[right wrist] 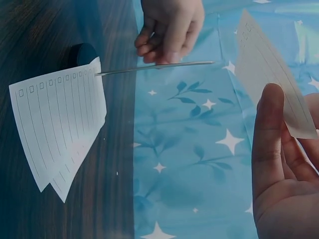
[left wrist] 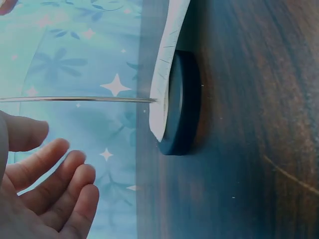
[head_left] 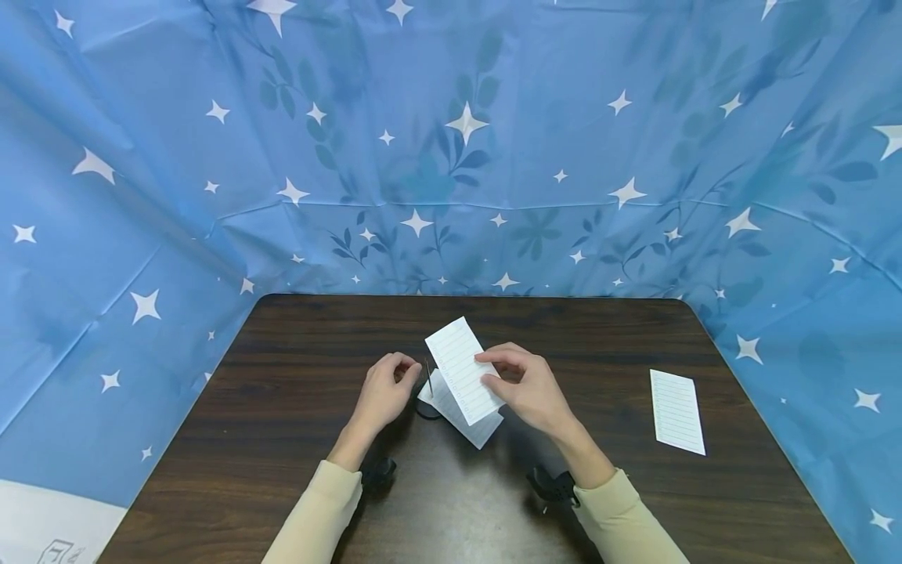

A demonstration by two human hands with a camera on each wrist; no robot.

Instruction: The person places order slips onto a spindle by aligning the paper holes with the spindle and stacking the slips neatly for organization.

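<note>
A bill spike stands on the table, its thin metal rod [left wrist: 79, 99] rising from a round black base [left wrist: 187, 104]. Lined paper slips [right wrist: 55, 119] with small checkboxes are pierced near one end by the rod and lie tilted over the base. My right hand [head_left: 532, 388] pinches another lined slip [head_left: 461, 364] between thumb and fingers, above the pierced ones. In the right wrist view this held slip [right wrist: 266, 69] is apart from the rod's tip. My left hand [head_left: 384, 392] hovers left of the rod, fingers loosely bent around nothing.
One more lined slip [head_left: 678, 411] lies flat on the right side of the dark wooden table [head_left: 564, 321]. A blue star-patterned cloth [head_left: 451, 172] hangs behind the table. Something white with printing [head_left: 49, 517] shows at the lower left.
</note>
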